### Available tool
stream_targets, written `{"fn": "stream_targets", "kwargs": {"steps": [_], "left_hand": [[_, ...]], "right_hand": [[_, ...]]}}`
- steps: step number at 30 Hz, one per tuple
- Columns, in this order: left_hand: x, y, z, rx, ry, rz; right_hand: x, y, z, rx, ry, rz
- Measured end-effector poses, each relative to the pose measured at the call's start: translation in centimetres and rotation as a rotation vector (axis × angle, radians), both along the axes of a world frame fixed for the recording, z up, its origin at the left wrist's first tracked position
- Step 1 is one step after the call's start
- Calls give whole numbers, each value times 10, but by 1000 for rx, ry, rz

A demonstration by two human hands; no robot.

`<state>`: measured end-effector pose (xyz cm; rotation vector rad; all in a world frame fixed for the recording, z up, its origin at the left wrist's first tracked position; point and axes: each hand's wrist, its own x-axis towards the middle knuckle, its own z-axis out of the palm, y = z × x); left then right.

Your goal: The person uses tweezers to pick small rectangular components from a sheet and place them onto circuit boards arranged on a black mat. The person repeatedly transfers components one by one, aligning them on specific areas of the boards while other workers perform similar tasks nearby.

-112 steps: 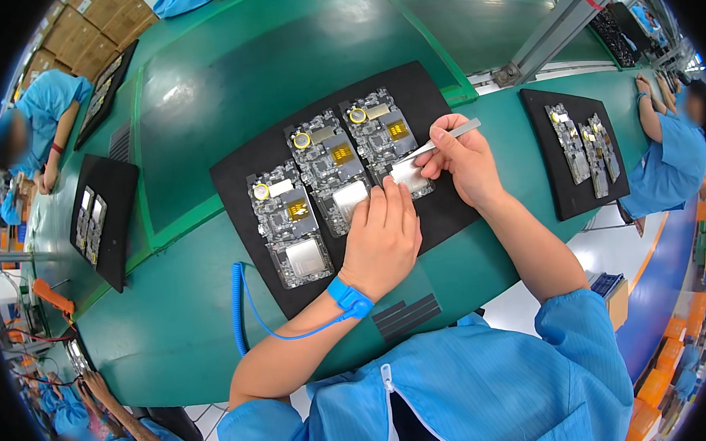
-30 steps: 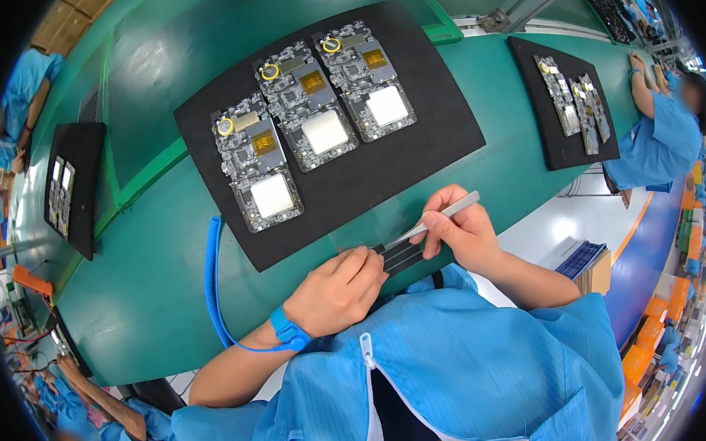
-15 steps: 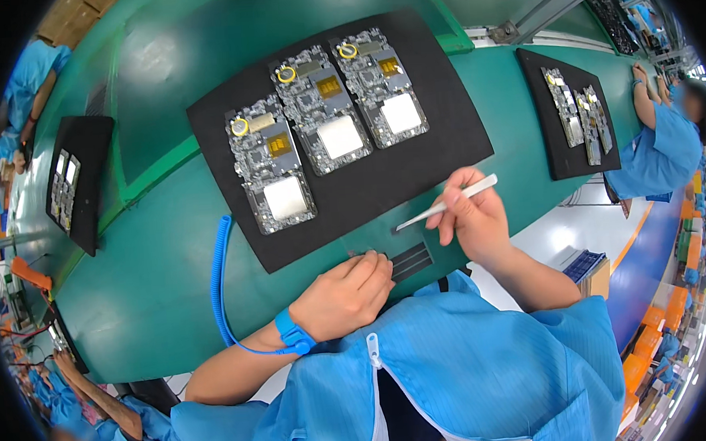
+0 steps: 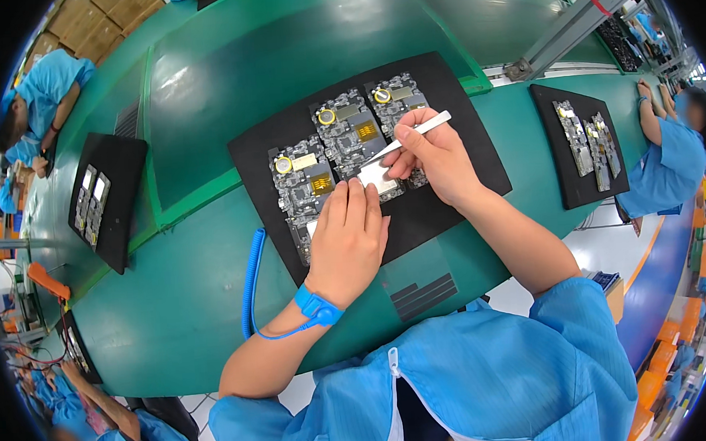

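Observation:
My right hand point(image 4: 436, 154) pinches white tweezers point(image 4: 424, 127), their tip pointing down-left at the middle circuit board point(image 4: 340, 148). Whether the tip holds anything is too small to tell. My left hand point(image 4: 347, 235) lies palm down with fingers stretched, over the lower part of the left circuit board point(image 4: 297, 198) and reaching the middle board's edge. The right circuit board point(image 4: 402, 90) is partly hidden by my right hand. All three boards, each with a yellow-ringed round part and a silver plate, lie on a black mat point(image 4: 473, 154).
Near the bench's front edge lies a clear sheet with black strips point(image 4: 425, 295). From my blue wrist strap point(image 4: 317, 306), a coiled blue cord point(image 4: 252, 282) runs left. Other mats with boards lie on the left point(image 4: 123, 173) and right point(image 4: 552, 134). Co-workers sit on both sides.
Both hands have moved from the strip sheet up to the boards. The tweezers have gone from over the sheet to the middle board. The whole view has shifted, too.

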<state>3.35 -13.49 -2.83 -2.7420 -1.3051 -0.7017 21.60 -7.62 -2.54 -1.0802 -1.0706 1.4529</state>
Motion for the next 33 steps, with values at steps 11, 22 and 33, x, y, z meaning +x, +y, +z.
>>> {"fn": "stream_targets", "kwargs": {"steps": [11, 22, 33], "left_hand": [[-3, 2, 0, -20, -1, -22], [-2, 4, -1, -53, -69, -10], [-7, 13, 10, -160, -51, -76]], "right_hand": [[-3, -1, 1, -28, -64, -28], [-3, -1, 0, -5, -80, -23], [-9, -16, -5, 248, -255, -129]]}}
